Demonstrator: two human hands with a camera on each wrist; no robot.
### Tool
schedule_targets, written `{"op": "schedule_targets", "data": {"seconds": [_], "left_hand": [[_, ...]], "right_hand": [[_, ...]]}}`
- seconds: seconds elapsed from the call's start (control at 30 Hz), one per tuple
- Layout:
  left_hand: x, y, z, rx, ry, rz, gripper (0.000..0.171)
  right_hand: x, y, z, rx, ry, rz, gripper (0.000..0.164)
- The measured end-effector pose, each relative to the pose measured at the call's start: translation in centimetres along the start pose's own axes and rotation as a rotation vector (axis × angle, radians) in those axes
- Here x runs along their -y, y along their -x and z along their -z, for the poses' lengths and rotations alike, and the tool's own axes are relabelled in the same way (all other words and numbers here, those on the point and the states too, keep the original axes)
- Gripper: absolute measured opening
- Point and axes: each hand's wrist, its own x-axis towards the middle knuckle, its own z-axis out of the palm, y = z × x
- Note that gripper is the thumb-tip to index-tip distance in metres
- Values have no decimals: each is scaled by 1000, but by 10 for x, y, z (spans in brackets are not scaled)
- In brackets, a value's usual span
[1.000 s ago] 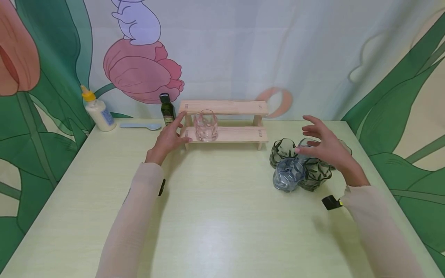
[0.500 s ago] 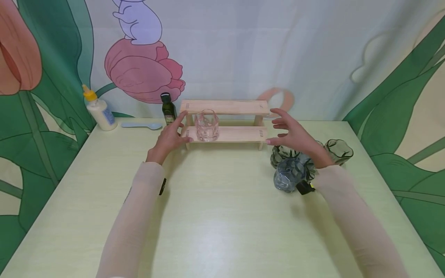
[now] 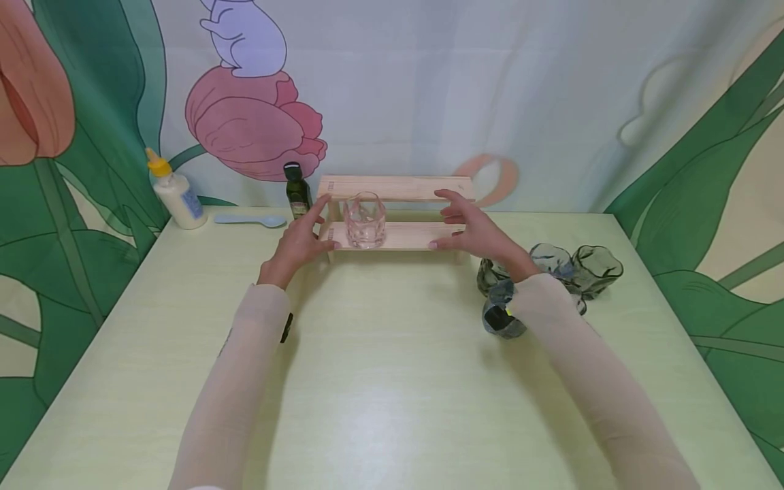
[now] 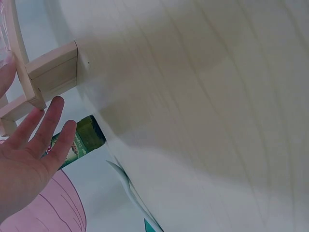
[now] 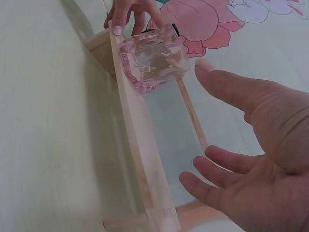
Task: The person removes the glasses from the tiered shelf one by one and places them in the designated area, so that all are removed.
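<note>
A two-tier wooden rack (image 3: 422, 236) stands at the back of the table, and a clear pinkish glass (image 3: 365, 221) sits on the left part of its lower tier. My left hand (image 3: 297, 241) is at the rack's left end, thumb at the lower tier and fingers fairly straight beside the end. Out in front of the right part of the rack is my right hand (image 3: 480, 235), fingers spread and relaxed with nothing in them. In the right wrist view, the right thumb points toward the glass (image 5: 154, 58), with a gap between them.
Several faceted glasses, including a blue one (image 3: 503, 320) and a smoky grey one (image 3: 597, 269), cluster under the right forearm. A dark green bottle (image 3: 297, 190) stands left of the rack. Further left are a pale blue spoon (image 3: 251, 220) and a yellow-capped white glue bottle (image 3: 180, 197).
My right hand has moved left, from above the cluster of glasses to in front of the rack's right part. The left hand, rack and pinkish glass have stayed put.
</note>
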Motion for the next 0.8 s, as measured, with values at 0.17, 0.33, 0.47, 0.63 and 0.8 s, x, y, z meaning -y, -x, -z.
{"op": "schedule_targets", "data": {"seconds": [0.17,0.33,0.47,0.63,0.8], "left_hand": [[0,0,0,-4,-8,0,96],[1,-1,0,-2,-2,3,96],[1,0,0,-1,1,3,97],[0,0,0,-4,-2,6,97],[-1,0,0,-3,0,8,97]], "right_hand": [[-1,-12,-11,9,-28,7,95],[-1,-23,-22,12,-64,17,96],[-1,-32,-32,14,-80,27,96],[4,-41,-43,18,-81,25,96],[10,-50,-53,22,-82,15,95]]}}
